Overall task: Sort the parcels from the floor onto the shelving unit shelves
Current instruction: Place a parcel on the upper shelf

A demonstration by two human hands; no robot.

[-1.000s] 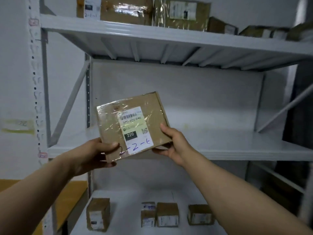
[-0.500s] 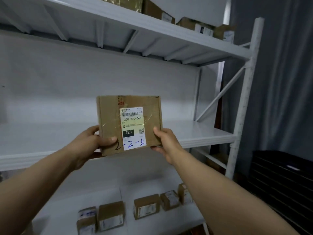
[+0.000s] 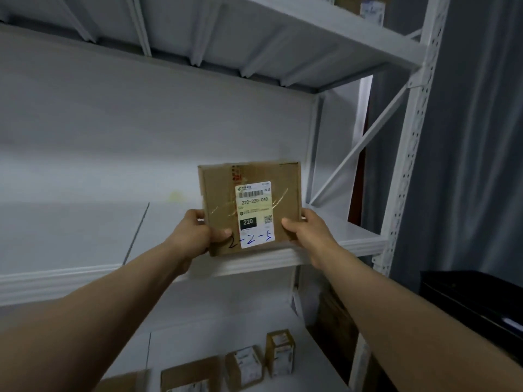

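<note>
A flat cardboard parcel (image 3: 220, 193) stands upright at the middle shelf's (image 3: 359, 239) front edge, near the shelf's right end. The left hand (image 3: 195, 236) and right hand (image 3: 308, 233) clamp its sides, thumbs on the front and fingers behind. Its label (image 3: 254, 213) reads "220-220-040" and "220", with "2-2-5" handwritten.

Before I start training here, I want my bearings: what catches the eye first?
A brown parcel with a white label marked 220, gripped upright by the left hand and right hand at the front edge of the middle shelf. Below it, small boxes stand on the lower shelf.
</note>
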